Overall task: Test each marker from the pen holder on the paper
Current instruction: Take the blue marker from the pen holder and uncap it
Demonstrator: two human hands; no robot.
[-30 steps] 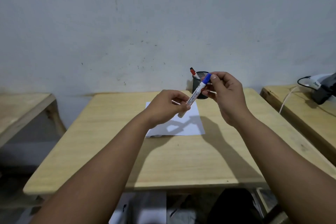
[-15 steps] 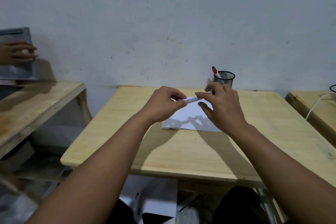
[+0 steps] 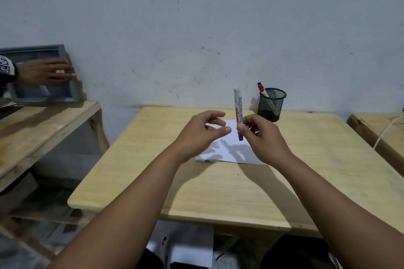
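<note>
A blue-capped marker (image 3: 237, 107) is pinched upright by the right hand (image 3: 261, 135), cap end down, above the paper (image 3: 231, 153). The left hand (image 3: 202, 133) hangs beside it, fingers loosely curled, holding nothing. The pen holder (image 3: 271, 105) stands at one o'clock on the counter (image 3: 218, 192). Uncapping seems called for next.

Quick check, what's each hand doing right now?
Left hand: holds nothing, fingers loosely curled.
Right hand: pinches the blue marker, upright above the paper.

Bare surface (image 3: 218, 192) lies open before the paper (image 3: 227, 148); the pen holder (image 3: 271, 105) blocks the far right edge.
</note>
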